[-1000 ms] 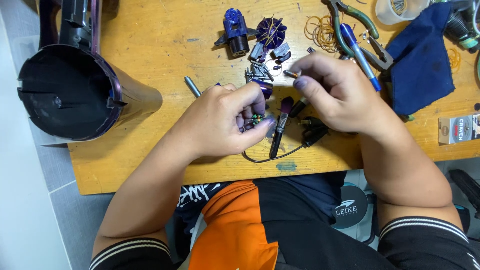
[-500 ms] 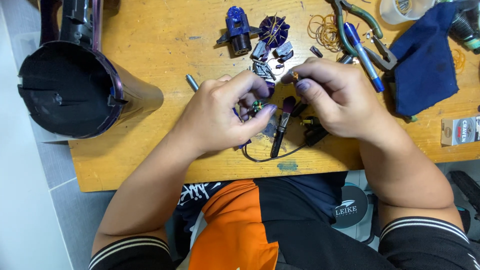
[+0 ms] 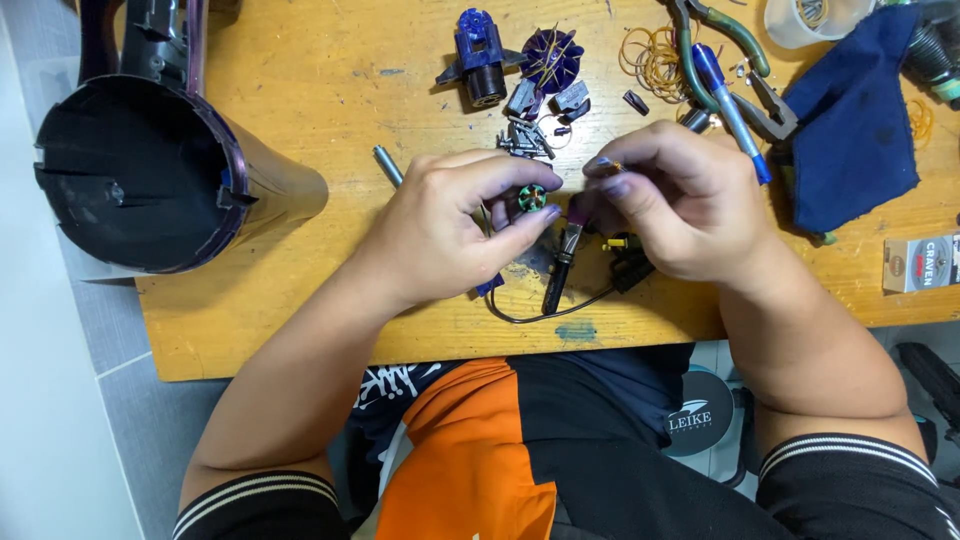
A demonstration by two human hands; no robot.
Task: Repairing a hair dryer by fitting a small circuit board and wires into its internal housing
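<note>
My left hand (image 3: 455, 225) pinches a small round motor core (image 3: 532, 197) with green and copper windings between thumb and forefinger, just above the wooden table (image 3: 320, 320). Facing it, my right hand (image 3: 670, 205) has its fingertips closed on a tiny yellowish part (image 3: 612, 165) near that core. Below the two hands lie a slim dark tool with a purple end (image 3: 560, 270) and a black wire (image 3: 540, 315). A small black and yellow piece (image 3: 625, 250) sits under the right hand.
A large black cylindrical housing (image 3: 140, 175) lies at the left. At the back are a blue motor mount (image 3: 478, 55), a purple fan (image 3: 552, 60), small metal bits (image 3: 525, 140), rubber bands (image 3: 650, 60), pliers (image 3: 745, 80), a blue pen (image 3: 730, 95), a navy cloth (image 3: 850, 120) and a small box (image 3: 920, 262).
Both hands have lifted slightly and drawn closer together. The left hand has turned the round core so its windings face up. The right fingertips now pinch beside it.
</note>
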